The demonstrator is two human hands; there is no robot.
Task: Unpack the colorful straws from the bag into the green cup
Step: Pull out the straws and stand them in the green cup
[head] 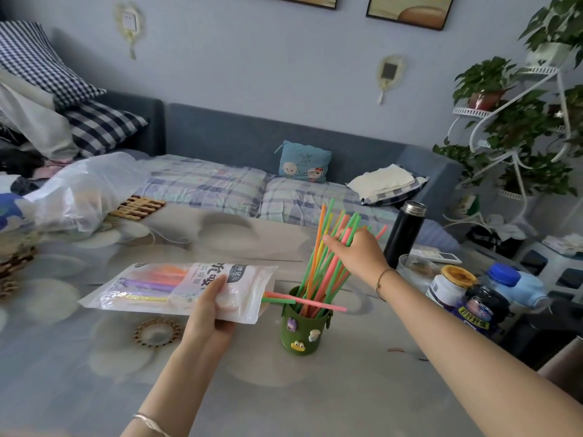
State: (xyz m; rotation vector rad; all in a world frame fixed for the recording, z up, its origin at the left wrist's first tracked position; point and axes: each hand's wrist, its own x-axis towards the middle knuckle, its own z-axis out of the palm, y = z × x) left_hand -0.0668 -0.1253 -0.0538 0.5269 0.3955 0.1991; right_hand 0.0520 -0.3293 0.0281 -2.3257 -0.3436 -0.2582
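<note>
The desk [347, 389] spreads wide under both my forearms, which reach forward from the near edge. My right arm stretches out long and nearly straight, wrist raised, a thin bracelet around it. My left arm stays shorter and bent, lifted a little above the desk.

The bag [151, 288] hangs level in the air on the left, its open end toward the cup, with some straws inside. My left hand [211, 313] grips it near that end, thumb on top and fingers curled beneath.

The straws [318, 269] stand fanned out in the cup, leaning away from me. My right hand [356, 250] closes around the bunch high up, palm down, fingers pointing left. Two more straws poke from the bag across the rim.

The cup [303, 329] stands upright on the desk between my arms.
</note>
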